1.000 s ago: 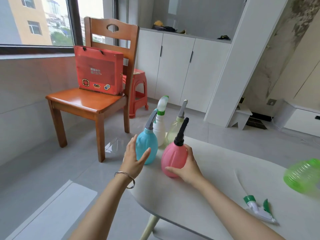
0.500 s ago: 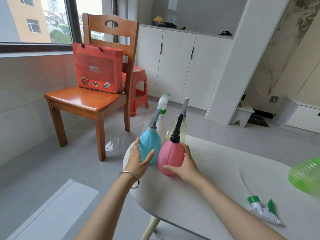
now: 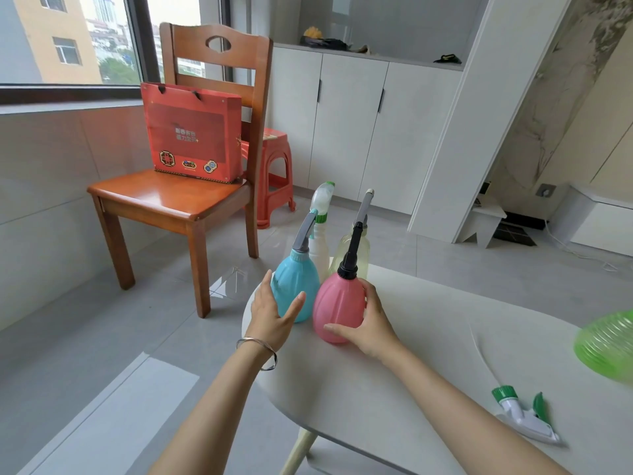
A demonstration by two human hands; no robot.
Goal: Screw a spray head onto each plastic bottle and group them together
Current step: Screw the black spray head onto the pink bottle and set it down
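At the far left corner of the desk [image 3: 428, 365] four capped bottles stand close together: a blue bottle [image 3: 294, 289], a pink bottle [image 3: 337, 310] just beside it, and behind them a white bottle [image 3: 320, 248] and a pale yellow bottle [image 3: 356, 248]. The left grip [image 3: 274, 313] lies with straight fingers against the blue bottle's side and clasps nothing. The right grip [image 3: 370, 323] is curled round the pink bottle. It seems best to slide the pink bottle by its belly, low and slowly, so the tall nozzles do not knock and the blue bottle stays away from the desk edge. A green bottle [image 3: 606, 344] and a loose spray head [image 3: 524, 414] lie well apart at the right, not yet joined.
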